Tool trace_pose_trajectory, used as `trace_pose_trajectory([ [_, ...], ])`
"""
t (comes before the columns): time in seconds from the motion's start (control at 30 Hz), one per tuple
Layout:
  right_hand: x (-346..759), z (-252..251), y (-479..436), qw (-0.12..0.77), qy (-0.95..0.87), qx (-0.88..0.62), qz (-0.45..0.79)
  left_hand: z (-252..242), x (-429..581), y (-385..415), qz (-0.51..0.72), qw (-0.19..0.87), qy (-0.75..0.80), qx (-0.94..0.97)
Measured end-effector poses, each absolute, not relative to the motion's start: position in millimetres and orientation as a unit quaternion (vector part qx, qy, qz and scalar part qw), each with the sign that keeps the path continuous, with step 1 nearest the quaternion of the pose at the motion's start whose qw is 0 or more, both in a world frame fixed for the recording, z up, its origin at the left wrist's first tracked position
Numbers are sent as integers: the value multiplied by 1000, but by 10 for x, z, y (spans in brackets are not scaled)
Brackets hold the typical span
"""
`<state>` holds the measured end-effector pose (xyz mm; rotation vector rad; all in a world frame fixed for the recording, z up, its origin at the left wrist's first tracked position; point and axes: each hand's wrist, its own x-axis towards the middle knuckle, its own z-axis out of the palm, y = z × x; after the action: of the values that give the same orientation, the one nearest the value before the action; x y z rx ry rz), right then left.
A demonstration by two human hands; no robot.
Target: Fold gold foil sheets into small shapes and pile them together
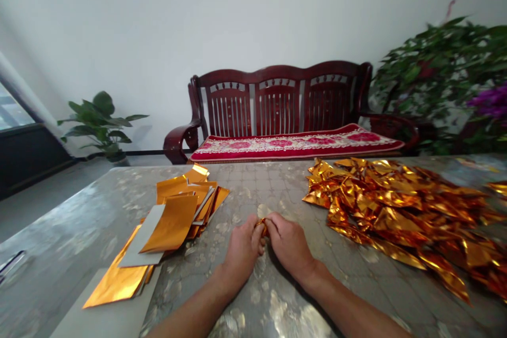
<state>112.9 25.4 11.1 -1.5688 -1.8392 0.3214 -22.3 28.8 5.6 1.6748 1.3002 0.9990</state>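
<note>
Pinching a small crumpled piece of gold foil paper between them, the left hand and right hand met knuckle to knuckle on the glossy marbled grey tabletop. Flat rectangular gold foil sheets fanned out to the left; a glittering heap of folded, pointed foil pieces lay to the right.
</note>
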Motion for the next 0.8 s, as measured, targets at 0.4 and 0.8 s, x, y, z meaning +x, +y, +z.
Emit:
trace_pose_trajectory([
  [0.4,1240,102,331,334,-729,-586,117,98,-345,402,423,379,531,628],
  [0.8,1330,159,333,387,-665,-617,163,43,-363,470,468,371,554,580],
])
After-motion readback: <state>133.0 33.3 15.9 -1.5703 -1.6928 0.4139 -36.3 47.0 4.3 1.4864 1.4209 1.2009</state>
